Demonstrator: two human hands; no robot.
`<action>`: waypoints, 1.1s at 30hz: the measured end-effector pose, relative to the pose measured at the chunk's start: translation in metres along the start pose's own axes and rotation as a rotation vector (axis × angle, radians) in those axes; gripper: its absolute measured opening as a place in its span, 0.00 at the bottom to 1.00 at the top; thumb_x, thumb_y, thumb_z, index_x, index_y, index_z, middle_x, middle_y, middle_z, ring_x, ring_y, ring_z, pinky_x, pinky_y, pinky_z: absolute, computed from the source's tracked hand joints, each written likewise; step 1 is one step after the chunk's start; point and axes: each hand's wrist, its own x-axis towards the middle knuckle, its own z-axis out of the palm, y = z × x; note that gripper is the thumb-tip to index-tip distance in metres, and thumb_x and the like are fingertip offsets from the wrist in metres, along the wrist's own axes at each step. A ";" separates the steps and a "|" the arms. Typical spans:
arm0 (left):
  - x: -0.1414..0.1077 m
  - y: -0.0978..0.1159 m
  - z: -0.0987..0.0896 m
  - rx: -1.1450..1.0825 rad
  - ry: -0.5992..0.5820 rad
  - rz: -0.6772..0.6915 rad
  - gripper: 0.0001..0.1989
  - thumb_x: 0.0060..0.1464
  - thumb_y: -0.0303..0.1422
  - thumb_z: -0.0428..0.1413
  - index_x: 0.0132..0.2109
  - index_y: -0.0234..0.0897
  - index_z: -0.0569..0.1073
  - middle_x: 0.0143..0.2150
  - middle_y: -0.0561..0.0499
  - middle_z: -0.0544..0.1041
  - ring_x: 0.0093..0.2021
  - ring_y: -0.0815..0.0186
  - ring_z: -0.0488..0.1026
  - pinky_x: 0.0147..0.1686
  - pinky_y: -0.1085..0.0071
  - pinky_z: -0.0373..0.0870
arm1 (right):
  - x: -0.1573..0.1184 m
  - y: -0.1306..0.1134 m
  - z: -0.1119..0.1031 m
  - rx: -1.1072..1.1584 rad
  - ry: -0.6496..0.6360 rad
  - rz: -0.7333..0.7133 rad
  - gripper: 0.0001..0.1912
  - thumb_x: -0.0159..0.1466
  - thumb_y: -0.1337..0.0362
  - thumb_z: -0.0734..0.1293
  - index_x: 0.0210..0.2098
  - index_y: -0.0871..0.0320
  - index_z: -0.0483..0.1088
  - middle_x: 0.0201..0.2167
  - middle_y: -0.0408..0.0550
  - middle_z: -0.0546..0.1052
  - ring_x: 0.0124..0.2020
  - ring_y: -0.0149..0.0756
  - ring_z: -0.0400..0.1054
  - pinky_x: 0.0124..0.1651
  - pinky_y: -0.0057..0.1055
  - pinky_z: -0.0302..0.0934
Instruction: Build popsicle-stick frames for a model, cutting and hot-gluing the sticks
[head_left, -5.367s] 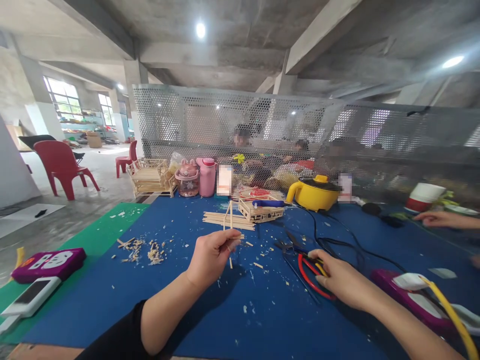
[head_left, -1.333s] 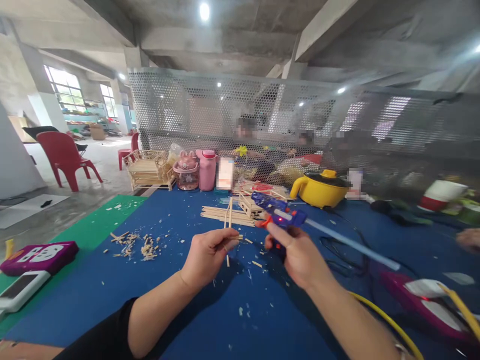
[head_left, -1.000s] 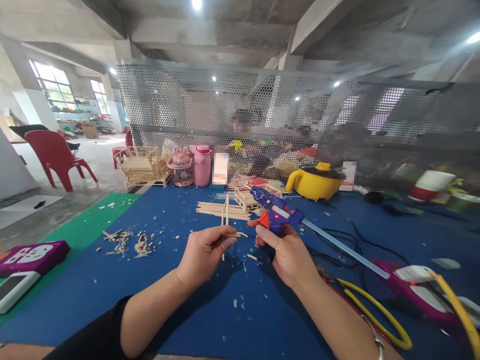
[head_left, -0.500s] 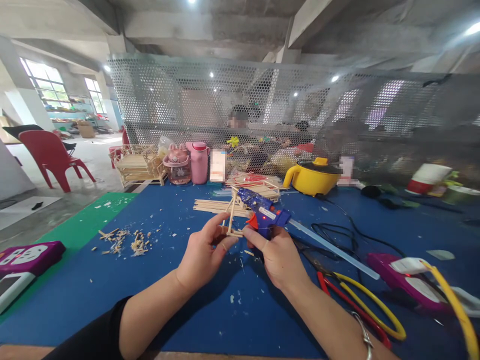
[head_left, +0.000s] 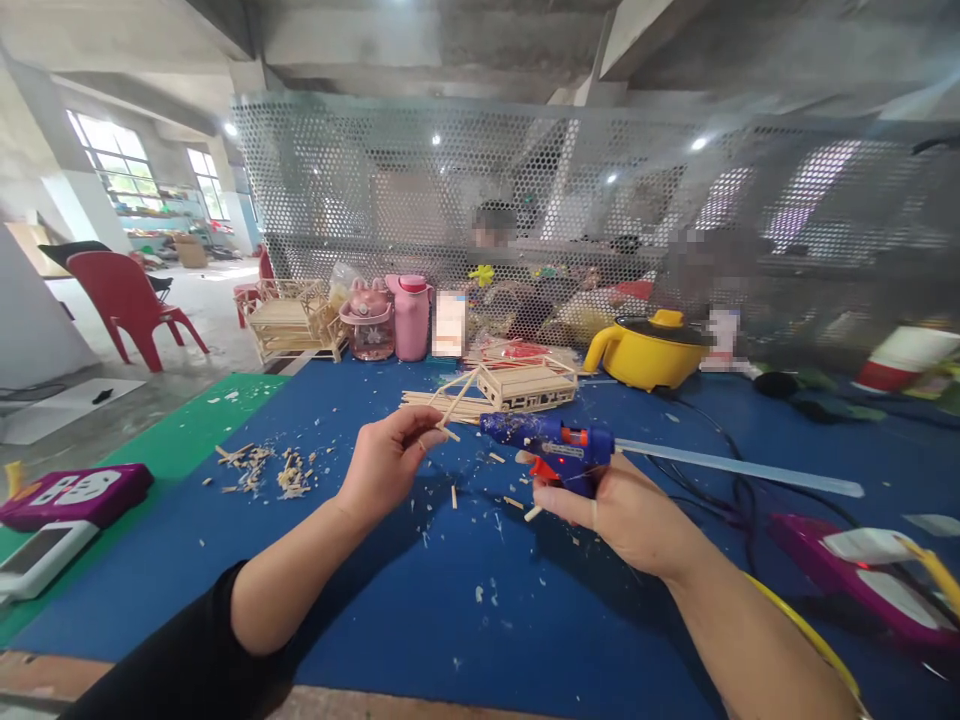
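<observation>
My left hand [head_left: 388,458] pinches a small frame of thin wooden sticks [head_left: 455,402] between thumb and fingers, its sticks joined near the top and slanting. In my right hand [head_left: 634,508] is a blue glue gun [head_left: 551,442], its nozzle pointing left towards the frame but apart from it. A long clear glue stick [head_left: 742,468] juts from the gun's rear. Under my right fingers shows a short wooden piece [head_left: 533,513]; whether they hold it I cannot tell. Just beyond the gun sits a wooden stick model [head_left: 534,388], with a bundle of sticks [head_left: 431,403] to its left.
Wood offcuts [head_left: 292,472] lie at left near a purple power strip [head_left: 120,492]. A pink bottle [head_left: 410,318], yellow pot [head_left: 652,352] and larger stick model [head_left: 292,320] stand along the mesh screen [head_left: 360,190]. Cables and another purple strip [head_left: 847,575] lie at right.
My right hand has drawn the glue gun rightwards, away from the stick frame, and levelled it. My left hand has shifted a little left, with the frame now tilted.
</observation>
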 end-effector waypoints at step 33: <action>0.013 -0.011 -0.008 -0.019 0.047 -0.066 0.11 0.53 0.36 0.54 0.40 0.36 0.76 0.33 0.49 0.80 0.33 0.66 0.76 0.34 0.72 0.72 | 0.013 0.015 0.025 0.039 0.263 0.055 0.14 0.55 0.52 0.68 0.35 0.52 0.77 0.22 0.43 0.75 0.28 0.41 0.68 0.34 0.34 0.59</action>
